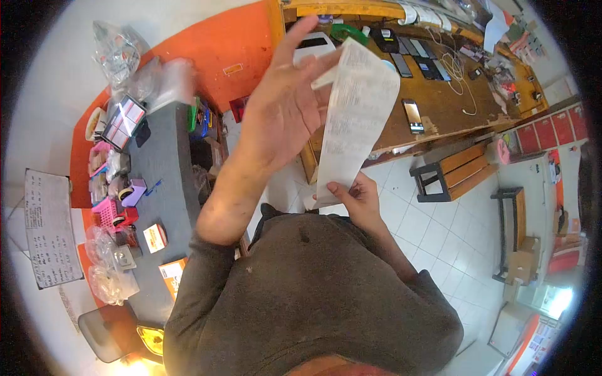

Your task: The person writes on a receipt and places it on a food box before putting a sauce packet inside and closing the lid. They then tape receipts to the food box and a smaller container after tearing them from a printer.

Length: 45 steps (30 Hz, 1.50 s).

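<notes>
Head view, looking down over the person's own torso in a dark grey top.

Long paper receipt (354, 119): held up in the air between the 2 hands, in front of the chest, over the edge of the wooden counter (439, 103). It runs from upper right down to lower left, printed face toward the camera, slightly curled.

Left hand (282, 106): raised, palm toward the camera, fingers (300, 34) long and loosely spread. Fingertips meet the top left edge of the receipt; the exact grip there is hidden by the paper, cannot tell if it pinches.

Right hand (357, 197): lower, close to the chest. Thumb and fingers pinch the bottom end of the receipt, thumb on the near face.

Surroundings:
- Wooden counter carries a row of dark phones (417, 59), 1 phone with a lit screen (412, 116), white cables (454, 66) and a green roll (343, 31).
- Grey table (164, 182) at left: a tablet-like device with red panels (123, 120), a purple tape dispenser (133, 191), pink baskets (108, 213), clear plastic bags (119, 50), small boxes (155, 238).
- Whiteboard with handwriting (50, 225) on the wall at far left.
- Wooden bench (454, 169) on the white tiled floor (451, 238), right of the hands.
- Orange wall section (219, 44) behind the grey table.
</notes>
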Tool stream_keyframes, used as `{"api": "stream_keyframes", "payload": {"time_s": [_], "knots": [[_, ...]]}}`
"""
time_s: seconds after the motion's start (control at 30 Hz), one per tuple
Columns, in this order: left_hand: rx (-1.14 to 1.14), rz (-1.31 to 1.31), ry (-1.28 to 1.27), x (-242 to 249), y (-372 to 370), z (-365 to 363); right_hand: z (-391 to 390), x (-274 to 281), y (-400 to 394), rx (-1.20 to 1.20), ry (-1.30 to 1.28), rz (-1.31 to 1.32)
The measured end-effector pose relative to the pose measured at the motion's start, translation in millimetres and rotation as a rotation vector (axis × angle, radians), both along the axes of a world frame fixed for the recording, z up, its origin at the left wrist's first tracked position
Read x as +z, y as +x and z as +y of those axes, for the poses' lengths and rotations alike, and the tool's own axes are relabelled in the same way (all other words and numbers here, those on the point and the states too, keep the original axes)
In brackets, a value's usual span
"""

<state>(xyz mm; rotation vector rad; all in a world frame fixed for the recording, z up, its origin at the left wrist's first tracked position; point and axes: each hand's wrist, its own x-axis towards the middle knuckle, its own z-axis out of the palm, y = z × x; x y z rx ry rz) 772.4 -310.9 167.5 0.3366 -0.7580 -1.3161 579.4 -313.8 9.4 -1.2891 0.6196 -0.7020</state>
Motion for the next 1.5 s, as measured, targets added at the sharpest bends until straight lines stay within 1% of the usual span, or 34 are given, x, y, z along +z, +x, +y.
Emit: {"api": "stream_keyframes", "payload": {"time_s": [0.07, 0.1, 0.13, 0.17, 0.2, 0.27, 0.3, 0.33, 0.37, 0.4, 0.43, 0.47, 0.5, 0.57, 0.6, 0.67, 0.7, 0.77, 0.83, 0.9, 0.93, 0.97, 1.0, 1.03, 1.1, 1.13, 1.17, 1.2, 1.3, 1.37, 1.43, 1.5], "knots": [[0.11, -0.17, -0.077, 15.9, -0.2, 3.2, 0.4, -2.4, -1.1, 0.002, -0.014, -0.009], [0.11, -0.171, -0.079, 25.7, -1.7, 3.8, 0.1, -2.9, -2.6, 0.023, -0.035, 0.027], [0.153, -0.227, -0.12, 35.7, -2.9, 3.5, 0.3, -3.1, -3.1, 0.045, -0.055, 0.062], [0.197, -0.283, -0.159, 40.4, -2.9, 2.2, 0.9, -1.6, -2.9, 0.045, -0.055, 0.061], [0.197, -0.285, -0.159, 34.6, 4.1, -8.9, 1.8, 2.0, -2.3, 0.039, -0.034, 0.041], [0.637, -0.587, -0.163, 7.6, 22.1, -36.4, 4.2, 15.8, -0.4, 0.031, -0.011, 0.022], [0.635, -0.588, -0.164, -1.6, 22.2, -34.8, 6.1, 28.5, 1.8, -0.025, 0.025, -0.021], [0.538, -0.644, -0.003, -9.8, 22.4, -33.5, 6.5, 38.6, 3.9, -0.082, 0.06, -0.065], [0.437, -0.699, 0.154, -22.7, 23.9, -33.8, 4.1, 44.7, 6.0, -0.087, 0.057, -0.072], [0.373, -0.734, 0.215, -86.0, 39.9, -50.1, -0.6, 49.7, 9.3, -0.147, -0.018, -0.09], [0.304, -0.77, 0.278, -138.4, 53.5, -67.6, -6.1, 53.6, 11.7, -0.213, -0.089, -0.108], [0.213, -0.779, 0.27, -126.7, 32.9, -41.9, -12.0, 55.7, 13.6, -0.236, -0.095, -0.157], [0.118, -0.786, 0.266, -115.5, 5.0, 0.0, -17.5, 60.4, 14.8, -0.257, -0.087, -0.162], [-0.033, -0.686, 0.303, -126.4, -17.5, 43.4, -31.7, 68.5, 16.8, -0.282, -0.145, -0.15], [-0.044, -0.69, 0.301, -121.5, -28.5, 56.7, -39.4, 66.3, 20.4, -0.286, -0.119, -0.161], [0.077, -0.746, 0.333, -104.9, -45.7, 72.6, -50.2, 66.9, 27.7, -0.304, -0.153, -0.136], [0.078, -0.745, 0.334, -104.3, -45.7, 74.1, -54.4, 67.3, 30.4, -0.311, -0.188, -0.111], [0.233, -0.897, 0.359, -103.6, -44.1, 77.5, -63.4, 63.4, 36.6, -0.301, -0.173, -0.081], [0.256, -0.9, 0.411, -100.5, -40.9, 80.5, -69.1, 56.2, 37.8, -0.284, -0.16, -0.053], [0.278, -0.899, 0.468, -99.7, -38.9, 84.5, -72.7, 49.7, 30.8, -0.424, -0.561, 0.505], [0.323, -0.95, 0.501, -99.5, -37.5, 85.8, -68.5, 49.5, 28.1, -0.415, -0.563, 0.502], [0.367, -1.001, 0.534, -98.9, -36.2, 86.7, -58.8, 52.6, 23.3, -0.477, -0.659, 0.41], [0.375, -0.998, 0.537, -97.5, -35.6, 86.3, -52.0, 56.2, 20.4, -0.538, -0.753, 0.315], [0.417, -1.019, 0.499, -95.4, -35.9, 86.1, -48.5, 62.1, 19.5, -0.531, -0.753, 0.313], [0.456, -1.041, 0.465, -98.1, -35.2, 85.1, -42.2, 73.9, 17.2, -0.073, -1.239, -0.043], [0.531, -1.123, 0.375, -104.5, -34.1, 83.7, -36.9, 75.0, 17.4, -0.072, -1.235, -0.042], [0.603, -1.203, 0.281, -108.6, -33.7, 83.1, -30.2, 75.6, 18.9, -0.075, -1.28, 0.029], [0.598, -1.202, 0.282, -109.3, -33.6, 82.7, -26.0, 75.7, 19.3, -0.08, -1.324, 0.103], [0.628, -1.272, 0.261, -110.5, -33.4, 78.0, -24.1, 65.8, 15.8, -0.058, -1.34, 0.146], [0.679, -1.378, 0.081, -109.9, -31.8, 73.4, -25.6, 58.1, 14.2, -0.079, -1.334, 0.153], [0.651, -1.381, 0.069, -117.9, -31.5, 68.6, -27.8, 53.0, 12.2, -0.098, -1.333, 0.159], [0.629, -1.384, 0.055, -125.2, -31.2, 63.3, -31.4, 49.0, 9.2, -0.178, -0.947, 0.137]]}}
